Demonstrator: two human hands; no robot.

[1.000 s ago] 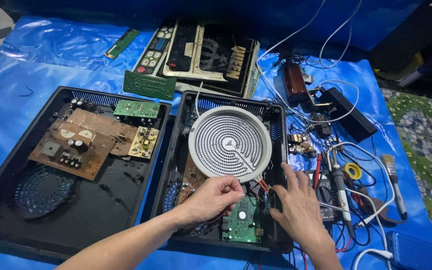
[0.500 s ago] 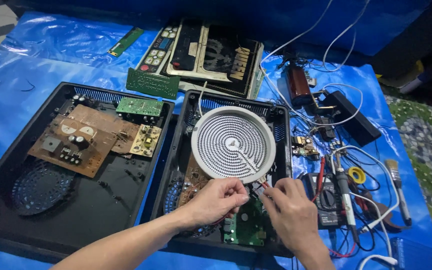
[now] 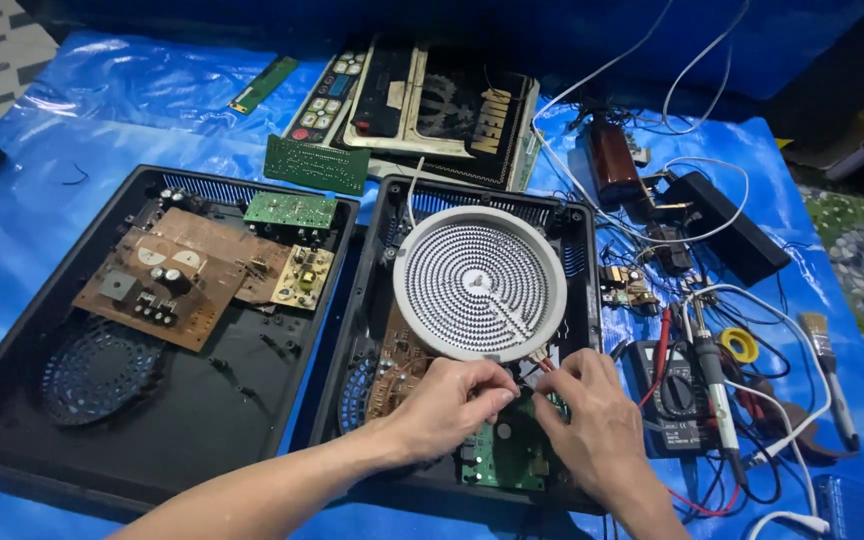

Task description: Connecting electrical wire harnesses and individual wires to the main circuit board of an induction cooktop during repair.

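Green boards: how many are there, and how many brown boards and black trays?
Green boards: 4 – a thin strip, a dotted one, one in the left tray, one under the hands
Brown boards: 2
Black trays: 2
Total: 8

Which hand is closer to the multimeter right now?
Right. The right hand sits just beside the multimeter; the left hand lies farther over, beyond the right hand.

Heating coil (image 3: 479, 282) in right housing (image 3: 580, 250), left housing (image 3: 12, 400) beside it, multimeter (image 3: 667, 398) further right
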